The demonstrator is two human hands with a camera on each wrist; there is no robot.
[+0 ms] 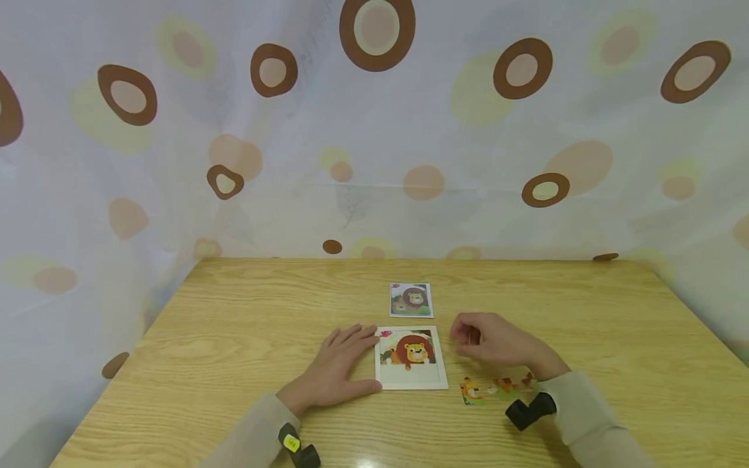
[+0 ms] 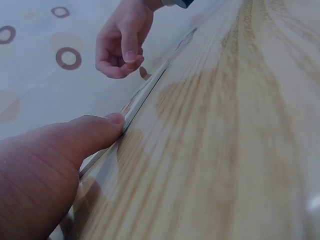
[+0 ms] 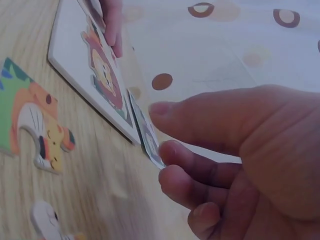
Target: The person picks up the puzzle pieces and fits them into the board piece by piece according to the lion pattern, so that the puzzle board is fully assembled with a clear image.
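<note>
A white puzzle tray [image 1: 409,378] lies flat on the table, its upper part filled with lion pieces [image 1: 417,351] and its lower strip bare white. My left hand [image 1: 336,372] lies at the tray's left side, fingers spread, fingertips on its upper left edge. In the left wrist view, the thumb [image 2: 102,131] touches the tray's edge. To the right of the tray, my right hand [image 1: 491,339] hovers with loosely bent fingers and holds nothing. Thumb and forefinger stand apart in the right wrist view. Loose puzzle pieces [image 1: 471,391] lie below this hand, one showing an orange animal [image 3: 32,107].
Behind the tray lies a small card [image 1: 411,300] with a matching lion picture. The wooden table [image 1: 246,312] meets a spotted cloth [image 1: 351,214] at its back edge. A black wrist camera [image 1: 529,411] sits above the tabletop near the loose pieces.
</note>
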